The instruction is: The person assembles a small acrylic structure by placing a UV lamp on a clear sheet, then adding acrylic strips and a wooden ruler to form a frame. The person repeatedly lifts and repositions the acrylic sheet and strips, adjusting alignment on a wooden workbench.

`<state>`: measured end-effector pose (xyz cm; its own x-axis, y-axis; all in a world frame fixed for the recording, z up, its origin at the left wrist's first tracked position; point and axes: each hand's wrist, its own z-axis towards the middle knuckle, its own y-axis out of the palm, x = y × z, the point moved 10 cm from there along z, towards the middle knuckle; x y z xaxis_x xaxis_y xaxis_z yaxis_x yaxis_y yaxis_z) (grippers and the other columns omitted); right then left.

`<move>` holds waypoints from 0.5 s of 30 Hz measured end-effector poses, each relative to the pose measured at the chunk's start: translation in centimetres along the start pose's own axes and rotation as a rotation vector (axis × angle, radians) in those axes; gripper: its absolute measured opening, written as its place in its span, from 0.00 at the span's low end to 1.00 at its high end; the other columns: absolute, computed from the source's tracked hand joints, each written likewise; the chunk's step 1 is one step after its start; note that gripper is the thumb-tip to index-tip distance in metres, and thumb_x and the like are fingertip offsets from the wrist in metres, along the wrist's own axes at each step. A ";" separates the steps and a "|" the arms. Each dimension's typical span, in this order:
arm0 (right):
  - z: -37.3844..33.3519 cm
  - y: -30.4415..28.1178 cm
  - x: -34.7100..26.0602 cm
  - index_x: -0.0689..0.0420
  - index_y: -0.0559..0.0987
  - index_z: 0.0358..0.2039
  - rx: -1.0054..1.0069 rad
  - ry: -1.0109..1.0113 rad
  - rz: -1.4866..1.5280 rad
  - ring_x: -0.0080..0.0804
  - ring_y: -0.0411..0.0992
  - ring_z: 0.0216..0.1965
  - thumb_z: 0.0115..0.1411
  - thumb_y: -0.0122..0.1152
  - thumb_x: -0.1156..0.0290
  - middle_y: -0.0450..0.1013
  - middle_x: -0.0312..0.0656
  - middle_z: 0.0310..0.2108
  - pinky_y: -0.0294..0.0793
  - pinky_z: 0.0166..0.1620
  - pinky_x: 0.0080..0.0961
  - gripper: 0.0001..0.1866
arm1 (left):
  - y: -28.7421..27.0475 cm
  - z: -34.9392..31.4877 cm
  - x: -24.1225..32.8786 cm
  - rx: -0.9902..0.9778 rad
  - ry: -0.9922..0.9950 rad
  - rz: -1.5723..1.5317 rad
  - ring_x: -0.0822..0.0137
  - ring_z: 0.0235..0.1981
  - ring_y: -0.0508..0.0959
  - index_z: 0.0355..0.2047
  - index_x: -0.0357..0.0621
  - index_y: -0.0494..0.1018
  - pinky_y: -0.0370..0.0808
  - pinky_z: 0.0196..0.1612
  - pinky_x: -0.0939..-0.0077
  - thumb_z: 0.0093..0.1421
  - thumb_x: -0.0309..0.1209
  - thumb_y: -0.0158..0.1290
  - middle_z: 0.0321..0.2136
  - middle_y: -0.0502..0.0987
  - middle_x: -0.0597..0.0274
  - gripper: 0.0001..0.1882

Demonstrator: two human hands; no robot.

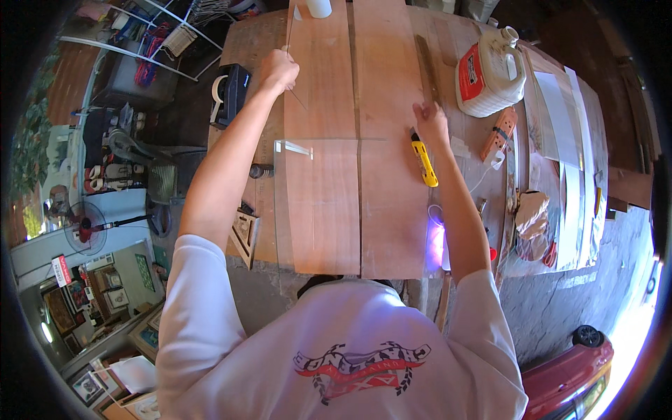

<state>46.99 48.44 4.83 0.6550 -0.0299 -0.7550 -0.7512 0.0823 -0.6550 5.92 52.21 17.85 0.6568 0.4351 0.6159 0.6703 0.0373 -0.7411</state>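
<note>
My left hand (278, 70) is closed in a fist above the table's left side. A thin, faint line shows above and below the fist; what it grips is too thin to name. My right hand (431, 124) is over the board on the right, fingers slightly bent and apart, with nothing visible in them. Beside its wrist lies a yellow utility knife (424, 162). Beyond its fingertips is a dark, narrow strip (427, 66). Nearer my body, a clear glass pane (318, 210) lies flat on the wooden boards (388, 224), its far left corner catching light.
A white jug (493, 77) with a red label and an orange power strip (498, 133) stand right. A blue-black case (229, 94) and wooden triangle (245, 234) sit along the left edge. A white cylinder (319, 7) stands at the far end. White sheets (570, 133) lie far right.
</note>
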 end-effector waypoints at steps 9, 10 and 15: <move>8.0 7.2 1.8 0.62 0.77 0.41 -0.505 0.425 0.437 0.37 0.80 0.35 0.63 0.62 0.53 0.79 0.47 0.33 0.76 0.34 0.30 0.22 | -1.0 0.6 -0.1 -0.073 -0.088 0.011 0.60 0.19 0.81 0.32 0.36 0.75 0.77 0.19 0.67 0.59 0.23 0.47 0.26 0.80 0.50 0.07; 7.9 8.2 1.6 0.61 0.77 0.40 -0.548 0.469 0.566 0.35 0.80 0.35 0.63 0.63 0.55 0.79 0.45 0.34 0.75 0.33 0.29 0.20 | -1.1 0.4 0.2 -0.067 -0.077 0.007 0.59 0.19 0.82 0.31 0.34 0.75 0.77 0.19 0.67 0.58 0.22 0.46 0.25 0.80 0.48 0.08; 7.6 11.2 0.6 0.61 0.74 0.45 -0.751 0.526 0.892 0.40 0.80 0.41 0.62 0.63 0.71 0.78 0.47 0.39 0.80 0.42 0.32 0.13 | -2.4 -0.4 1.0 -0.005 -0.058 0.027 0.61 0.19 0.82 0.28 0.34 0.75 0.75 0.18 0.67 0.57 0.20 0.43 0.20 0.80 0.48 0.09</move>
<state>39.61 56.86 -2.70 -0.0794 -0.6583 -0.7486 -0.8858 -0.2978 0.3558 5.13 52.18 20.32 0.6539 0.4870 0.5791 0.6542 0.0207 -0.7561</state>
